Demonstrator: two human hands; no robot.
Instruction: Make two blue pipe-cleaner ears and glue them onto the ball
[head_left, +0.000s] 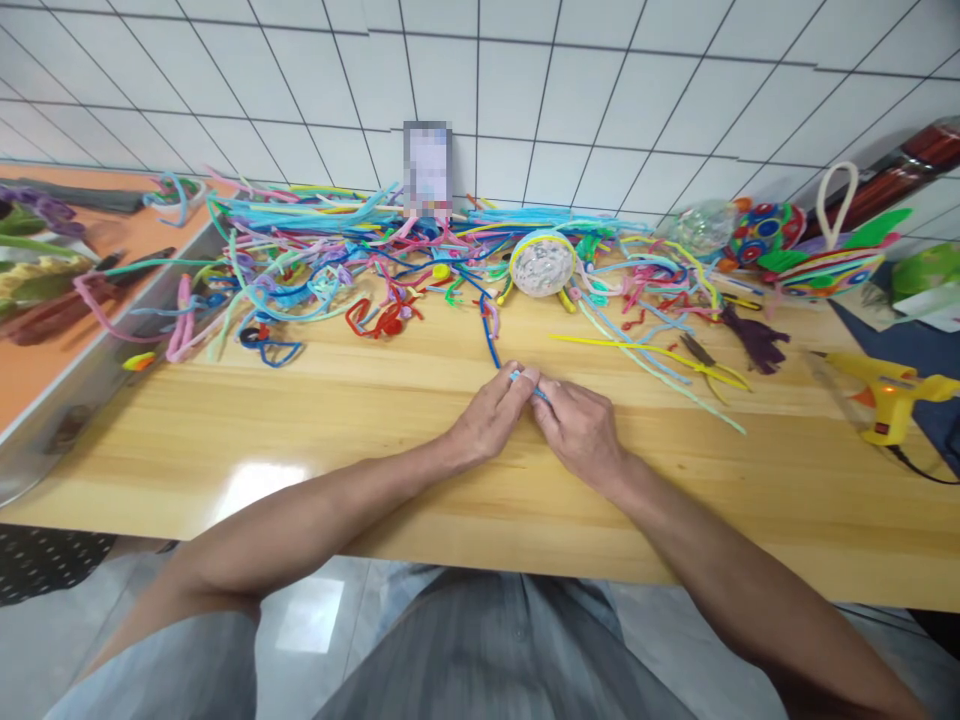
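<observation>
On the table (420, 450), craft stems (300, 265) spread left and right of the ball (541, 266) and behind it. The phone (428, 170) is behind-left of the ball, near the wall (600, 90). The tray (45, 425) lies far left. Rightward and nearer are the pliers (703, 360) — then, farther right, the glue gun (892, 392).

Wears a grey shirt (480, 660) with faint vertical streaks and a small button (519, 635) in front; left sleeve (176, 665) ends near the elbow. Shows bare left hand (491, 415) and right hand (583, 428).
</observation>
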